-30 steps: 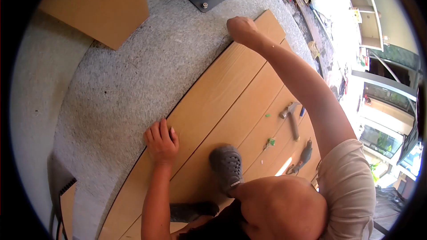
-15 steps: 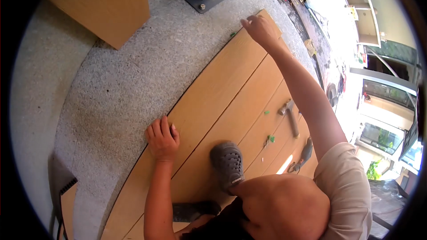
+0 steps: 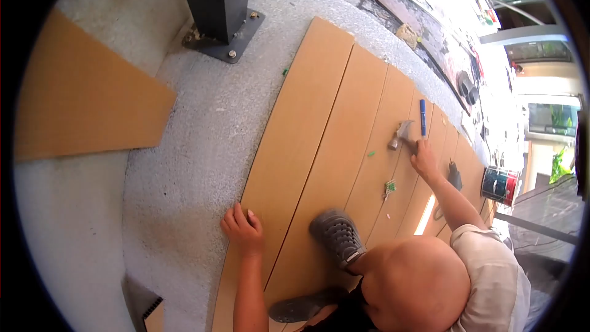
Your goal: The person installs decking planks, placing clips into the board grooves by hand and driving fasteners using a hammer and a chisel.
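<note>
My left hand (image 3: 241,227) is at the outer edge of a wide tan plank (image 3: 298,117), fingers bent over the edge and thumb on top. The plank lies beside several similar boards. Over on those boards, my right hand (image 3: 425,158) is closed around the handle of a claw hammer (image 3: 402,134), whose metal head points away from the fingers. A blue marker (image 3: 423,114) lies just beyond the fingertips. Small green plastic pieces (image 3: 390,187) are scattered on the boards between my hands.
My shoe (image 3: 337,233) stands on the boards. A dark post with a bolted base plate (image 3: 227,43) rises from rough concrete. A loose tan board (image 3: 92,98) is at the left. Past my right arm are a dark tool (image 3: 455,175) and a roll or can (image 3: 499,185).
My right hand has left the plank's far end and come back to the hammer, closing on its handle. My left hand stays at the plank edge. The view has shifted, uncovering the blue marker.
</note>
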The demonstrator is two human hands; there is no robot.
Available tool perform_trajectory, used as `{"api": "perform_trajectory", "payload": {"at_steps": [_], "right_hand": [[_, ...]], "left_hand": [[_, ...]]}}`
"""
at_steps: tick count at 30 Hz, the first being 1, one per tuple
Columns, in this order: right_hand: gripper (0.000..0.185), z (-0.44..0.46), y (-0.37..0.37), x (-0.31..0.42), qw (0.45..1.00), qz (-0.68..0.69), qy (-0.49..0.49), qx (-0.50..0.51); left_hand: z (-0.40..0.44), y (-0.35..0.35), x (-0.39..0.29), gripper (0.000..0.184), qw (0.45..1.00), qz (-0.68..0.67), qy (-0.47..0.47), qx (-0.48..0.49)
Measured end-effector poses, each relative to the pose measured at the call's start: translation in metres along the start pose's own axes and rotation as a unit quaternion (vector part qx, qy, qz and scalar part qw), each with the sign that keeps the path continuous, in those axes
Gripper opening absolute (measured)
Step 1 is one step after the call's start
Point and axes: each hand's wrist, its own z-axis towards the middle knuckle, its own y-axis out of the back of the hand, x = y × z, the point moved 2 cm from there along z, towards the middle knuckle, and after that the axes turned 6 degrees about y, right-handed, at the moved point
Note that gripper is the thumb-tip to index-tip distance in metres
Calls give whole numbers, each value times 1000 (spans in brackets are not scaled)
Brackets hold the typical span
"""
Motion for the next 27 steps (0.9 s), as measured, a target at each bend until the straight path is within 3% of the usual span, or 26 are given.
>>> {"api": "perform_trajectory", "payload": {"at_steps": [3,5,6,8,11,13,14,16,18,22,24,27], "right_hand": [[46,10,14,0,998,28,35,44],[41,9,35,5,985,41,60,158],[41,8,47,9,985,43,57,157],[40,6,65,18,950,205,-71,223],[38,-1,87,65,941,282,-116,147],[36,13,110,115,934,340,-66,84],[36,20,117,140,914,402,-34,36],[33,38,137,200,800,598,-12,31],[30,60,149,230,792,578,35,191],[30,98,124,292,847,501,68,165],[35,116,104,310,876,469,70,89],[41,132,95,326,867,486,44,105]], "left_hand": [[4,1,-2,29,1000,1,-6,13],[13,2,-8,27,1000,3,-5,24],[17,1,-11,25,999,3,4,34],[18,-1,-22,24,1000,10,13,22],[21,-3,-28,23,1000,19,24,-8],[19,-4,-31,23,999,23,27,-21],[20,-4,-30,23,999,28,33,-11],[21,-4,-29,23,999,36,36,2],[20,-6,-27,23,999,41,31,-1],[18,-5,-29,22,998,39,38,-18],[19,-4,-29,22,998,35,34,-26],[19,-4,-28,22,998,35,32,-31]]}}
